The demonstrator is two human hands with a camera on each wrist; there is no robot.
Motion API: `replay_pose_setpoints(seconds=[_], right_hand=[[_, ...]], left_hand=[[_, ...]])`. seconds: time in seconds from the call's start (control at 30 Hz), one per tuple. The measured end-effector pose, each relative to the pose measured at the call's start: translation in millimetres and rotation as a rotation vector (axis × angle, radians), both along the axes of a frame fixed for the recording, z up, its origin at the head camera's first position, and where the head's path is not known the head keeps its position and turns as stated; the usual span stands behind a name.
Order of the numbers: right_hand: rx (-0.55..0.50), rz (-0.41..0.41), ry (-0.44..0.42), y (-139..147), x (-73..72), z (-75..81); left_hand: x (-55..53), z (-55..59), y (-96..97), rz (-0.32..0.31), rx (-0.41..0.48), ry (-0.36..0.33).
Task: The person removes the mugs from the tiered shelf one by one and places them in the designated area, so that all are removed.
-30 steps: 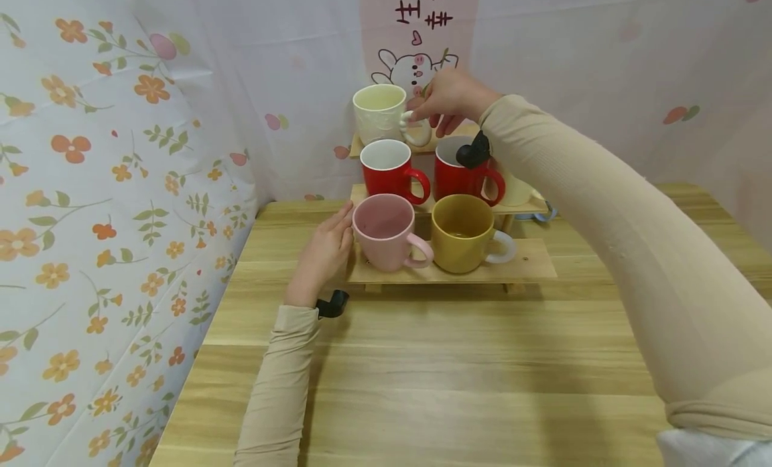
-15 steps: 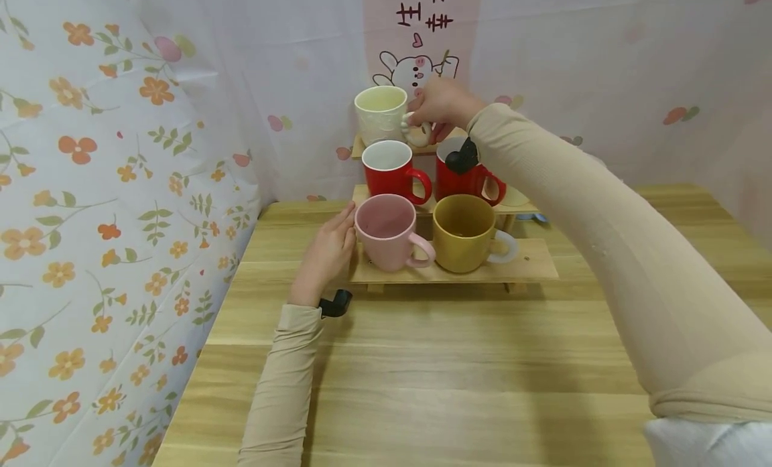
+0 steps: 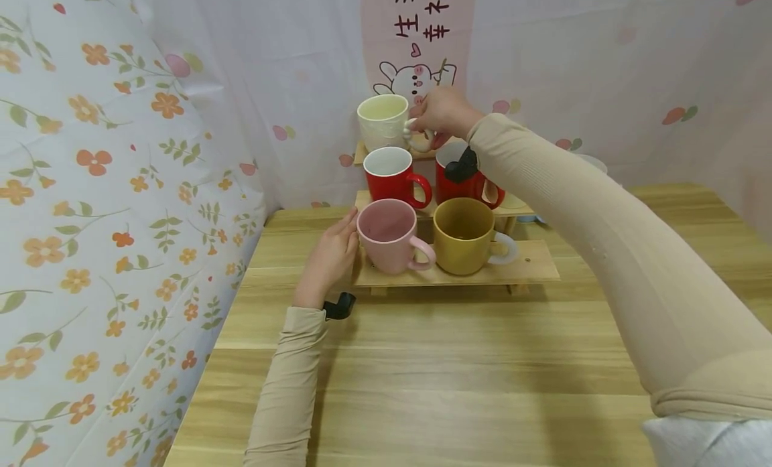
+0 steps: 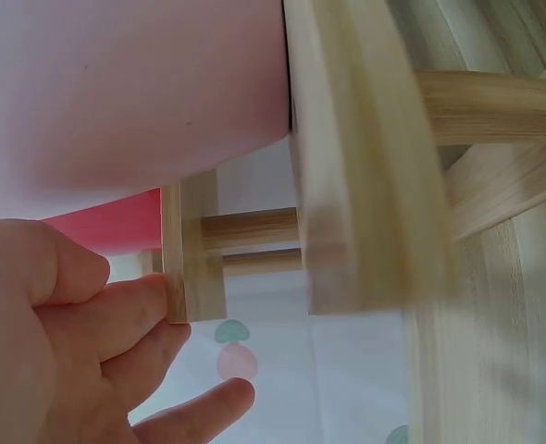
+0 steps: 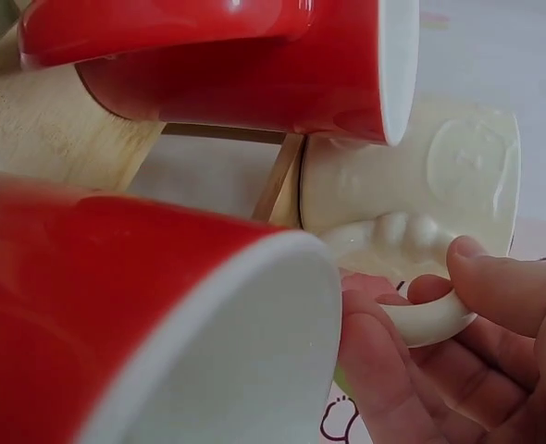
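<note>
Pale-grained wood forms the broad table (image 3: 470, 373); a three-step wooden rack (image 3: 533, 262) stands toward its twelve o'clock. At the rack's eight o'clock, the bare left hand (image 3: 330, 256), fingers relaxed, touches the middle shelf (image 4: 175, 250). Two glossy red mugs (image 3: 382, 187) stand at twelve o'clock from a round pink mug (image 3: 389, 252) and a mustard-yellow one (image 3: 461, 256). The embossed cream cylindrical mug (image 3: 381, 133) sits up top at eleven, the bare right hand (image 3: 445, 113) pinching its beaded loop handle (image 5: 430, 324).

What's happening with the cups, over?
Right hand grips cream mug by its handle. Mug on top tier. Left hand at rack's left edge, beside pink mug. Red mugs in front, one tier down.
</note>
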State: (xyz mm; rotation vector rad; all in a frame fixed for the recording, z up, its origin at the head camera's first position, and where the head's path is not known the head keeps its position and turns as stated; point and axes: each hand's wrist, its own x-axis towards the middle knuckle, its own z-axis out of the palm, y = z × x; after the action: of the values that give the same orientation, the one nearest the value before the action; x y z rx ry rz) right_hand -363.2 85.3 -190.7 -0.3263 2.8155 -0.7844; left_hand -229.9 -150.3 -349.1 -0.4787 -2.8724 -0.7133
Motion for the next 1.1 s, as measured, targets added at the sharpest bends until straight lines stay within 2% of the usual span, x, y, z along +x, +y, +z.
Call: replay_pose_setpoints(seconds=[0.33,0.67,0.93,1.1], right_hand=[[0.002,-0.005,0.023,2.3,-1.0,-0.3],[-0.01,0.001,0.026,18.1,-1.9,13.9],[-0.034,-0.012,0.034,30.8,-1.5,17.2],[-0.018,-0.022,0.049,39.7,1.2,21.2]], left_hand=[[-2.9,-1.7,-2.2,0.009,-0.01,-0.027],[-9.7,0.1,-1.8,-0.003,-0.015,-0.003],[-12.9,1.6,-2.7,-0.006,-0.046,-0.01],[-12.9,2.6,-3.9,-0.004,-0.029,-0.028]])
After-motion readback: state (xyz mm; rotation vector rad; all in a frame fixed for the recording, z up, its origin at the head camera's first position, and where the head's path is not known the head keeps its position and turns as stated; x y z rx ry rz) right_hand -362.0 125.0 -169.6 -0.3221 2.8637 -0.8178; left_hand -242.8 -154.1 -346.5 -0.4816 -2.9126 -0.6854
